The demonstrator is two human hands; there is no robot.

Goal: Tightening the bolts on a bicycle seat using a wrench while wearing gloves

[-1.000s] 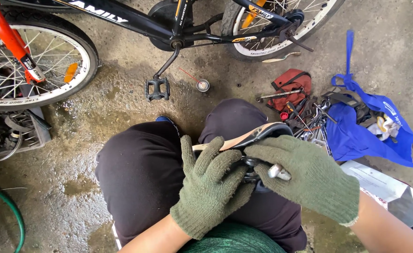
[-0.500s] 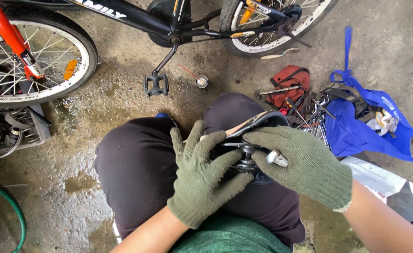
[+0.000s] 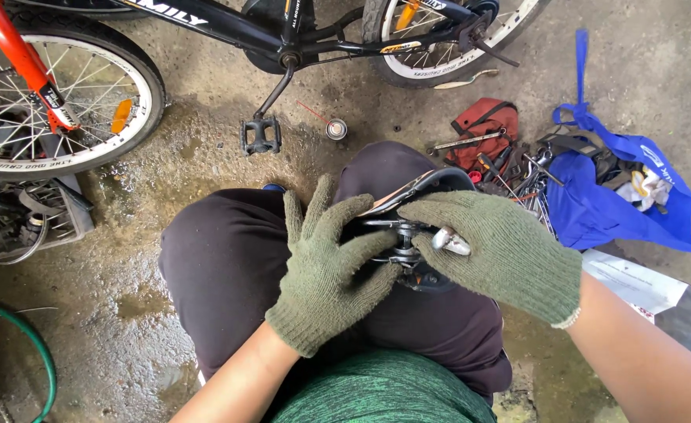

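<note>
Resting upside down on the lap, a black bicycle saddle [image 3: 428, 188] is held between two hands in green knitted gloves. The left hand [image 3: 326, 270] is laid against the near side of the saddle with its fingers [image 3: 314, 211] spread wide and pointing away from the body, the thumb reaching across toward the metal clamp [image 3: 400, 243] on the saddle rails. The right hand [image 3: 502, 251] is placed over the other side of the saddle, and a short silver tool [image 3: 449, 240] is pinched between its thumb and curled fingers, its tip set just beside the clamp. Whether the tool is seated on a bolt cannot be told.

The lap is covered by dark trousers [image 3: 236, 266], and a green shirt [image 3: 377, 392] is seen at the bottom edge. A wet, stained concrete floor [image 3: 165, 172] lies all around. A black-framed bicycle [image 3: 298, 35] is stood across the top of the view, with its pedal [image 3: 261, 137] hanging near the floor and a spoked front wheel [image 3: 56, 102] at the left, gripped by a red fork [image 3: 24, 59]. A small round can [image 3: 336, 128] is set on the floor near the pedal. To the right, a red pouch [image 3: 486, 129] and loose tools [image 3: 518, 168] are spread beside a blue bag [image 3: 620, 196]. A green hose [image 3: 16, 345] is curved at the lower left.
</note>
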